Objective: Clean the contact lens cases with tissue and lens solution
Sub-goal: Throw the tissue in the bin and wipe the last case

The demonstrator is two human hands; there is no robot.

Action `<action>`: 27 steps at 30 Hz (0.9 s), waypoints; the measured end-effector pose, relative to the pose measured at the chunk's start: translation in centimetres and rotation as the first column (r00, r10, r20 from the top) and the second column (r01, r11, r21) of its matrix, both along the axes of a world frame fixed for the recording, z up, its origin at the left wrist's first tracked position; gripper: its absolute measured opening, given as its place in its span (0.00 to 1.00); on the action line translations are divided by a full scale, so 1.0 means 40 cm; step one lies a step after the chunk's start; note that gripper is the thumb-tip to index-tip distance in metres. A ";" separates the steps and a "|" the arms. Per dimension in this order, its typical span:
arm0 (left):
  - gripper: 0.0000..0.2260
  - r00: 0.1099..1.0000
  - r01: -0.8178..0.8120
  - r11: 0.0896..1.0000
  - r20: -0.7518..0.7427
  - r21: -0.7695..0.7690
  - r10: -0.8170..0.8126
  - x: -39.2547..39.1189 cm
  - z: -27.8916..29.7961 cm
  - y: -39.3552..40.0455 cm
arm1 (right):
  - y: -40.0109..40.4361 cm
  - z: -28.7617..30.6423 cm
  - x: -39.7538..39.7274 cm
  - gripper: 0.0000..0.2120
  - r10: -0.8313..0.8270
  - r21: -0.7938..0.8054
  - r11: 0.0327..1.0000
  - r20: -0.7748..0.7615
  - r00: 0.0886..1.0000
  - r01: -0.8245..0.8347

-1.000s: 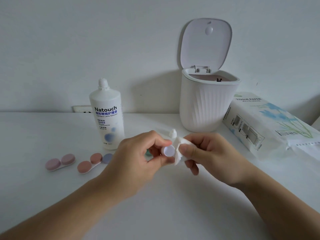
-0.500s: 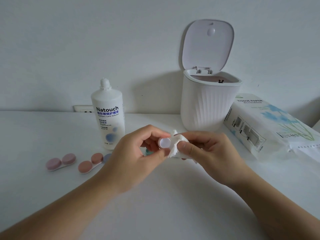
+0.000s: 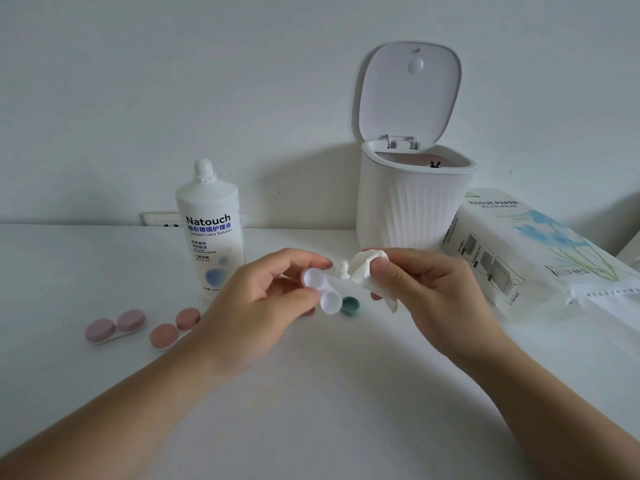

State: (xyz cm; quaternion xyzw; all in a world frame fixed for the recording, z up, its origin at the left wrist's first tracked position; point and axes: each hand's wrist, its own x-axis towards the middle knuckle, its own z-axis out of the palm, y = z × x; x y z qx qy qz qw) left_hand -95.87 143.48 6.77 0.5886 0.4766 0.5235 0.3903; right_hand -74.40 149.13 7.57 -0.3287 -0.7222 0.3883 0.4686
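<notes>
My left hand (image 3: 258, 306) pinches a white contact lens case (image 3: 322, 289) with both wells uncapped and facing me, held above the table. My right hand (image 3: 429, 289) grips a crumpled white tissue (image 3: 363, 268) just right of the case, a small gap between them. A green cap (image 3: 349, 305) lies on the table below the case. The white Natouch lens solution bottle (image 3: 211, 230) stands uncapped behind my left hand. Two capped cases lie at the left: a mauve one (image 3: 116, 326) and a salmon one (image 3: 175, 329).
A small white ribbed bin (image 3: 412, 206) with its lid flipped up stands at the back against the wall. A tissue paper pack (image 3: 540, 251) lies at the right. A wall socket (image 3: 159, 218) sits behind the bottle at the table's (image 3: 311, 410) far edge.
The tissue has come off the case well and my right hand has drawn back to the right. My left hand has turned the case so both open wells show.
</notes>
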 end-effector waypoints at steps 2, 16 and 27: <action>0.13 0.995 0.037 0.998 0.093 -0.044 -0.033 0.004 0.010 -0.006 | -0.001 0.000 -0.003 0.08 0.026 -0.018 1.000 0.017 1.000 -0.026; 0.17 0.999 0.047 0.999 -0.013 0.013 -0.047 0.009 0.004 -0.011 | -0.006 -0.005 -0.010 0.13 0.168 -0.111 0.982 0.110 0.980 -0.155; 0.10 0.998 -0.007 0.998 -0.070 0.061 0.011 0.013 -0.010 -0.009 | -0.011 0.000 -0.006 0.08 0.252 -0.259 0.947 0.236 0.938 -0.189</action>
